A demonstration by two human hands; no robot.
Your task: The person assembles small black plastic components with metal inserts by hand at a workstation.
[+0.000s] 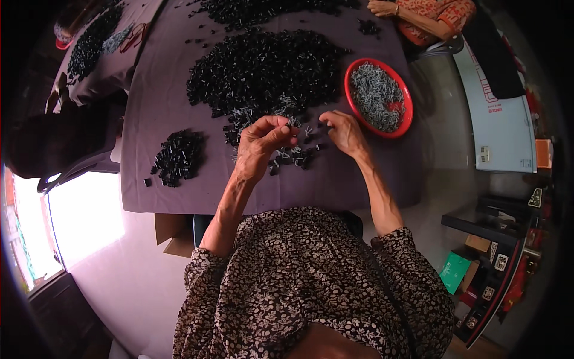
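My left hand (267,139) is closed in a pinch over the near edge of a large heap of small black parts (263,66). A small dark piece shows between its thumb and forefinger, probably one of these black parts. To its right, my right hand (344,130) has its fingers curled together; whatever they hold is too small to make out. Loose grey metal pins (287,105) lie on and beside the heap around my hands. Right of my right hand stands a red bowl (408,113) holding many more grey pins.
A smaller pile of black parts (179,157) lies at the left of the purple-grey tablecloth (161,102). Another person's arm (421,24) rests at the far right corner. A chair (78,143) stands left of the table, and a dark shelf unit (490,239) at the right.
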